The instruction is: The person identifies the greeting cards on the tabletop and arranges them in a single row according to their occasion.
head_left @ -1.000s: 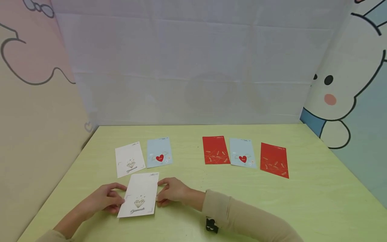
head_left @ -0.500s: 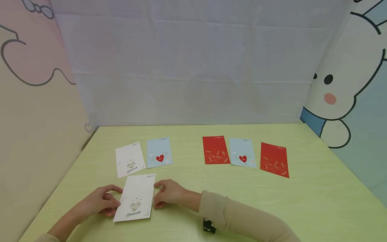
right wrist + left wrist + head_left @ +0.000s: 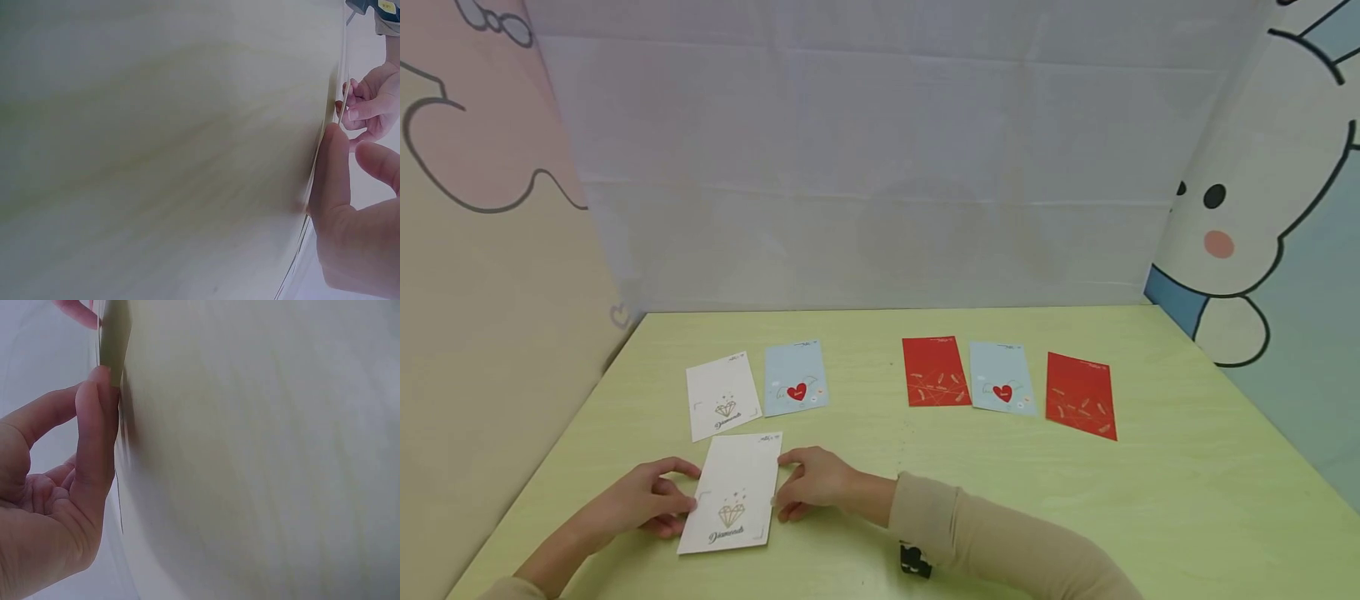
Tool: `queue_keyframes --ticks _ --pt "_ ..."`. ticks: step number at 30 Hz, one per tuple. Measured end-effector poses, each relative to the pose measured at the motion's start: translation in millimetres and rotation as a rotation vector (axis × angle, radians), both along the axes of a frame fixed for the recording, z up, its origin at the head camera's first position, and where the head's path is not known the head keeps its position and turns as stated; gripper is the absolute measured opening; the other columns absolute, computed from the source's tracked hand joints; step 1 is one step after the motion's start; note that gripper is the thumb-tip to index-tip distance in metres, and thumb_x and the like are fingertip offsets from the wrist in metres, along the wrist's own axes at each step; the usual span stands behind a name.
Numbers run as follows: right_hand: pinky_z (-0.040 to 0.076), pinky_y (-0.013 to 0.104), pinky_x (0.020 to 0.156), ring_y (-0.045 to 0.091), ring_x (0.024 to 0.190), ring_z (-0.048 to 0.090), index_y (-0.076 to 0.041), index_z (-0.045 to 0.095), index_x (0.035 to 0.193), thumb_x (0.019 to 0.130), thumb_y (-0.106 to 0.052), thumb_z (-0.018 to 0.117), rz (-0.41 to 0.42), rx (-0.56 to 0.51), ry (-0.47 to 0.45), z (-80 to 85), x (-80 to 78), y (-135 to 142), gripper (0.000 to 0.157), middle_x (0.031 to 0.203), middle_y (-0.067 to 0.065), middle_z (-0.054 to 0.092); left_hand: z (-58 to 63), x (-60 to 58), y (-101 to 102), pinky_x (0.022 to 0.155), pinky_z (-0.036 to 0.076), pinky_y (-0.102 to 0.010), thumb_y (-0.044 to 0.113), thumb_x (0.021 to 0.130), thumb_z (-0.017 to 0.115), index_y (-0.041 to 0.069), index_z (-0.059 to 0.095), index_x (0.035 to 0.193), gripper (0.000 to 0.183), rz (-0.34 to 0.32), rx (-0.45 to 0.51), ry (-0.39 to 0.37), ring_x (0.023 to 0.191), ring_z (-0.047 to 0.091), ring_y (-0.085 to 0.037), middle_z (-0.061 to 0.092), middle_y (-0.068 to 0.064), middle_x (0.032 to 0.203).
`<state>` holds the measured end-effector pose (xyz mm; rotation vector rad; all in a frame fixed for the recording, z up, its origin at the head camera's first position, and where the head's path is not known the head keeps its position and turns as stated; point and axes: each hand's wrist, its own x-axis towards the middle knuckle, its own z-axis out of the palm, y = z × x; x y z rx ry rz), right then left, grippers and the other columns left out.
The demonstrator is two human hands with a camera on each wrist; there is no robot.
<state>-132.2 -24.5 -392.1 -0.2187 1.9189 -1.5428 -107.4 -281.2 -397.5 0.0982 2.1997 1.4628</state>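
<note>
A white card (image 3: pixel 737 471) with a gold diamond and the word "Diamonds" lies between my hands near the front left of the table. My left hand (image 3: pixel 643 502) holds its left edge, thumb and index finger spread along the side. On the opposite edge, my right hand (image 3: pixel 817 483) grips with bent fingers. In the left wrist view, the card (image 3: pixel 115 340) is seen nearly edge-on, just above the tabletop, at the fingertips of the left hand (image 3: pixel 75 462). The right wrist view shows the right hand (image 3: pixel 350 206) close to the tabletop; whether one card or more is held, I cannot tell.
Behind the held card lie another white diamond card (image 3: pixel 722 396) and a light blue heart card (image 3: pixel 795 375). To the right are a red card (image 3: pixel 936 371), another blue card (image 3: pixel 1002 375) and a second red card (image 3: pixel 1081 396). A white sheet (image 3: pixel 880 167) hangs behind the table.
Both hands have shifted slightly left and toward me, carrying the white diamond card with them. The cards behind have stayed in place.
</note>
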Motion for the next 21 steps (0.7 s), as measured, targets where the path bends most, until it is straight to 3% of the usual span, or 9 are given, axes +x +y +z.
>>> queue_keyframes --ticks 21 --pt "0.051 0.03 0.055 0.021 0.059 0.061 0.004 0.045 0.122 0.074 0.004 0.066 0.007 0.033 0.015 3.7 1.1 0.3 0.053 0.07 0.008 0.058 6.7 2.7 3.5 0.053 0.05 -0.033 0.015 0.08 0.065 -0.007 0.041 0.111 0.044 0.007 -0.023 -0.004 0.059 0.057 -0.021 0.057 -0.008 0.068"
